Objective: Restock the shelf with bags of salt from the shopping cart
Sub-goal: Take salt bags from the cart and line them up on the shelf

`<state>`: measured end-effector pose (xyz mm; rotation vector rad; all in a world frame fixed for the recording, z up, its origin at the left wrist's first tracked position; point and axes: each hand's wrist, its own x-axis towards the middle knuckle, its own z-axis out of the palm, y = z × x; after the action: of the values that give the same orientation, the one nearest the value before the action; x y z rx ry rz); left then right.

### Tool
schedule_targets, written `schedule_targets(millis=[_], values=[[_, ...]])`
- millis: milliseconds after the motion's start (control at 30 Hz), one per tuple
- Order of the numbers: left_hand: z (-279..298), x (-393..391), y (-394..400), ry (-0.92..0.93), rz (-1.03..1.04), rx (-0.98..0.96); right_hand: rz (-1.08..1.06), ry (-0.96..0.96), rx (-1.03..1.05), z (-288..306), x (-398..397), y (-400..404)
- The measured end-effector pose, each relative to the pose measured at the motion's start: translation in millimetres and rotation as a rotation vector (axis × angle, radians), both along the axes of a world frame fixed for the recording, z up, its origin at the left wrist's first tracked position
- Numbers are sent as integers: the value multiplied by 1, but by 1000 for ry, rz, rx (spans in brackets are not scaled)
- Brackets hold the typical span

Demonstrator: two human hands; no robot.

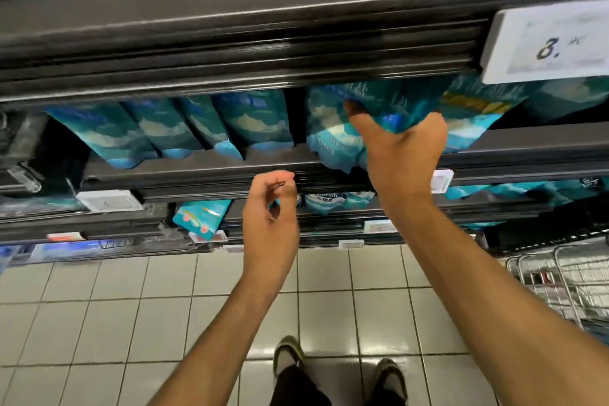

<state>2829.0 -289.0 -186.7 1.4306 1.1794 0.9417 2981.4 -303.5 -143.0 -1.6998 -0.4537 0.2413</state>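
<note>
The right hand (pixel 403 145) is up at the shelf (pixel 204 163), fingers and thumb wrapped around the lower part of a blue bag of salt (pixel 372 105). The bag sits partly on the shelf board, its top tucked under the dark rail above the hand, its bottom edge hanging just past the shelf lip below the thumb. More bags of the same kind press against it to the right of the hand, under a white price tag (pixel 547 46) that shows a blurred 8.

To the left of the gripping hand, past a narrow dark gap, a row of 4 blue bags (pixel 184 125) leans on the same shelf.

The left hand (pixel 272 208) hovers lower and to the left of the right one, in front of the shelf edge. Its fingers are loosely curled with fingertips near the thumb, and it holds nothing that I can make out.

Below both hands, further shelves carry more blue packets and small white labels. Down past the right forearm stands the wire shopping cart (pixel 566 277); what lies inside it is too blurred to tell. Under the arms is pale tiled floor (pixel 99 323) and the person's 2 feet.
</note>
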Motion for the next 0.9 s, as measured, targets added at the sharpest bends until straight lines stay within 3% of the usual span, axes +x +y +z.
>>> schedule_targets(millis=[267, 500, 600, 900], values=[[7, 8, 32, -78, -54, 41, 212, 68, 302, -20, 8, 50], [8, 26, 40, -106, -83, 1, 461, 201, 198, -25, 18, 45], [5, 32, 40, -103, -37, -58, 543, 195, 56, -22, 26, 37], [4, 40, 30, -92, -70, -173, 343, 245, -240, -20, 51, 34]])
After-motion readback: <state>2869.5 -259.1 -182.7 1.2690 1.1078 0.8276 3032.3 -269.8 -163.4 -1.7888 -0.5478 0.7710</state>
